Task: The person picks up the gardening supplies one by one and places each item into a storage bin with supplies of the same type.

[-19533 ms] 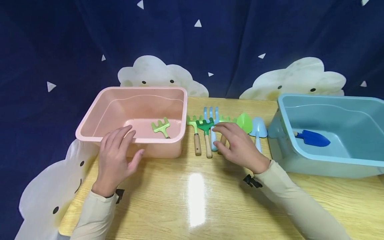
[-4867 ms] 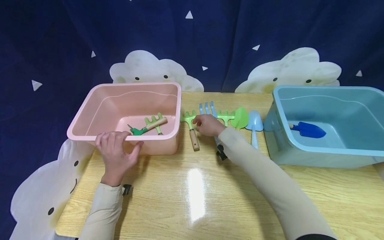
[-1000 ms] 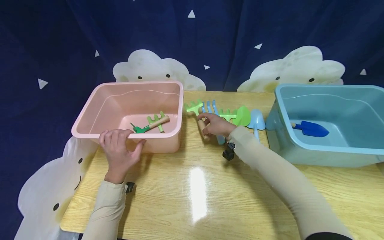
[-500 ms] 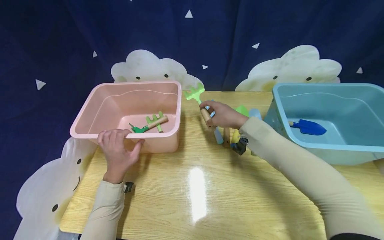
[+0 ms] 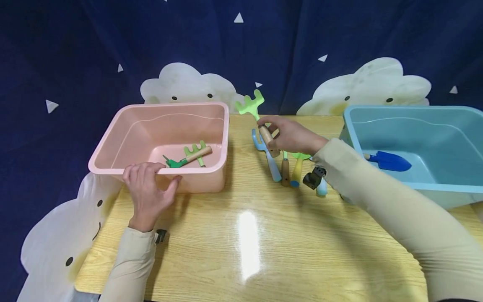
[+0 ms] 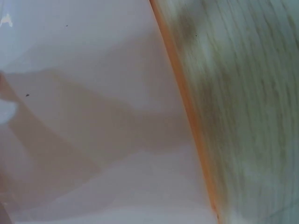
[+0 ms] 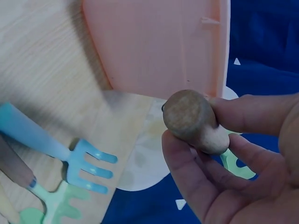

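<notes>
My right hand [image 5: 288, 134] pinches the wooden handle of a light green hand rake [image 5: 250, 105], lifted above the table with its tines up. Its round handle end fills the middle of the right wrist view, between thumb and fingers. My left hand [image 5: 149, 188] grips the front rim of the pink tub [image 5: 132, 171], fingers bent over the edge and thumb outside. Inside that tub lie a dark green rake [image 5: 175, 163] and a light green rake [image 5: 201, 160], crossing each other. Below my right hand a blue fork [image 7: 88, 163] lies on the table.
Another wooden-handled green rake [image 7: 60, 200], a yellow-handled green tool [image 5: 297, 172] and a pale blue handle [image 5: 322, 188] lie beside the fork, partly hidden by my right arm. A blue tub [image 5: 415, 184] holding a dark blue trowel [image 5: 392, 161] stands right.
Over the last second my right hand has lifted the light green rake off the table, raising it up and slightly right. My left hand has stayed on the pink tub's rim.
</notes>
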A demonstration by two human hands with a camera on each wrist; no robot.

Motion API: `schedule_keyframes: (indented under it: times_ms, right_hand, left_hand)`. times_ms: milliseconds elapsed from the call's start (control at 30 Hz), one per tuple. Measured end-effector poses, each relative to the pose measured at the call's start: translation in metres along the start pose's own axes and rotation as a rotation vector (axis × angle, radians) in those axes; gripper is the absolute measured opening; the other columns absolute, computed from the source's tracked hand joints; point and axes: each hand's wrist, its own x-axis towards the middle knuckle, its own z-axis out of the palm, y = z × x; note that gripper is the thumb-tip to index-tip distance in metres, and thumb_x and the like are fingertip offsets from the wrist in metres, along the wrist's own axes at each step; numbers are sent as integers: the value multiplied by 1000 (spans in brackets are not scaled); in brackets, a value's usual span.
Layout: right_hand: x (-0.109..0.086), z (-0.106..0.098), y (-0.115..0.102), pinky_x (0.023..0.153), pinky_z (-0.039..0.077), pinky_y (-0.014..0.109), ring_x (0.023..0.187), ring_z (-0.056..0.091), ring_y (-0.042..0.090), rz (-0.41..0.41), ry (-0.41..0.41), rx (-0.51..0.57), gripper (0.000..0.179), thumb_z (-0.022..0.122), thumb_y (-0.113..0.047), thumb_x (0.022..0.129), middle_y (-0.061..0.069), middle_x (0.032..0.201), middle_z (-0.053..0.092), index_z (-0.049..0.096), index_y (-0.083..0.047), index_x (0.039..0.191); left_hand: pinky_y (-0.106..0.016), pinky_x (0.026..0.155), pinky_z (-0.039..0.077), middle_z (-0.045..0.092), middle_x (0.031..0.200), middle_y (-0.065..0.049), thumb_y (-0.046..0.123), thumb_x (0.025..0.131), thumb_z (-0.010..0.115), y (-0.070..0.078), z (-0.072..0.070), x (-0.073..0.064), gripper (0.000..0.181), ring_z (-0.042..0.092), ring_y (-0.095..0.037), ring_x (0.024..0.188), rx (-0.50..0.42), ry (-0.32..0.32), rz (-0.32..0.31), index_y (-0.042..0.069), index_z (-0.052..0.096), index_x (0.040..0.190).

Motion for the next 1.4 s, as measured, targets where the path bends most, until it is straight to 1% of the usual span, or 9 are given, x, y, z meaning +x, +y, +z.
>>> schedule_keyframes:
  times_ms: [167,300,367,600,667,800,900,1133,1400]
  right_hand:
    - [-3,-10,-8,79,52,35,106,64,32,-13,-7,-5,70,63,1,87,17,134,54,38,-19,149]
    - [-4,-17,-14,83,52,36,108,64,34,-36,-4,-13,69,63,1,88,18,136,54,38,-18,149]
    - [-3,-20,-18,82,53,35,110,64,34,-36,-6,-15,69,62,1,88,18,137,53,38,-18,149]
    - [-2,-30,-31,73,54,33,112,66,34,-50,-19,-56,68,61,0,89,19,136,54,38,-19,150]
    - [-2,-33,-35,73,54,33,111,67,33,-57,-26,-74,67,62,0,90,18,136,56,38,-20,150]
    - [-1,-38,-44,84,55,38,113,65,32,-76,-43,-103,67,61,0,90,17,136,56,39,-20,150]
    - [-1,-41,-51,86,56,39,114,64,31,-94,-49,-129,66,61,1,90,17,136,56,40,-20,149]
    - [0,-43,-68,82,58,35,109,66,29,-167,-84,-172,63,59,4,90,16,132,56,43,-20,146]
    - [4,-40,-90,90,53,38,106,68,25,-195,-155,-228,63,57,4,89,11,133,58,45,-23,145]
  left_hand:
    - [-47,105,24,61,85,-18,36,75,74,-1,0,0,46,48,-39,88,-7,1,1,-3,62,97]
    - [-49,103,24,61,86,-17,34,75,75,-1,0,0,45,48,-39,89,-14,-1,-1,-2,62,96]
    - [-50,102,24,61,86,-17,33,74,75,-1,0,0,44,48,-39,88,-17,0,-2,-2,62,96]
    - [-43,106,22,61,86,-17,34,76,75,-2,0,-1,45,48,-39,89,-19,-20,-2,-3,61,97]
    - [-45,105,22,61,86,-17,34,76,75,-2,-1,-1,45,48,-39,89,-18,-30,-4,-3,61,97]
    - [-52,101,24,61,87,-17,33,76,75,-3,-1,0,44,48,-39,90,-9,-51,-5,-3,62,97]
    - [-55,99,24,60,86,-17,33,77,74,-3,-1,1,43,47,-40,90,6,-69,-3,-2,61,97]
    - [-55,101,24,59,85,-17,33,77,74,-2,-1,1,43,46,-40,91,13,-62,4,-2,61,97]
    - [-56,99,25,58,85,-17,34,78,73,-4,-1,0,43,46,-40,90,20,-48,9,-2,61,97]
